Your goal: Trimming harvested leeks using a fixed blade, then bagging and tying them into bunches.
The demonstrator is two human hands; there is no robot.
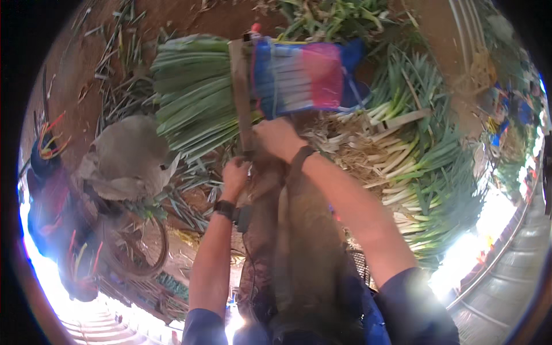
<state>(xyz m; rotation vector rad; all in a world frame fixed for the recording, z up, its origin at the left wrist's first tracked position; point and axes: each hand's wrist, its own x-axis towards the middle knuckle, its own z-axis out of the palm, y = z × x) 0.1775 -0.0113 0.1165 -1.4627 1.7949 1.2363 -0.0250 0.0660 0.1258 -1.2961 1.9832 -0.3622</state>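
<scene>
A large bundle of leeks [195, 92] lies across the far middle, its green leaves pointing left. An upright-looking wooden bar [240, 86] crosses the bundle, and right of it a blue, white and pink plastic sheet [299, 77] covers the pale stalks. My right hand [279, 138] is closed by the bar's near end, at the sheet's lower left corner; what its fingers grip is hidden. Just left of and nearer than it, my left hand [234, 175] has its fingers pinched together below the bar's end. Anything in them is too small to make out.
Loose leeks [402, 167] with white stalks and roots are heaped on the right. A grey-brown cloth-covered mound [129, 155] sits at left, above a round hoop [144, 247]. Cut leaves [123, 86] litter the brown soil. More leeks [333, 17] lie at the far edge.
</scene>
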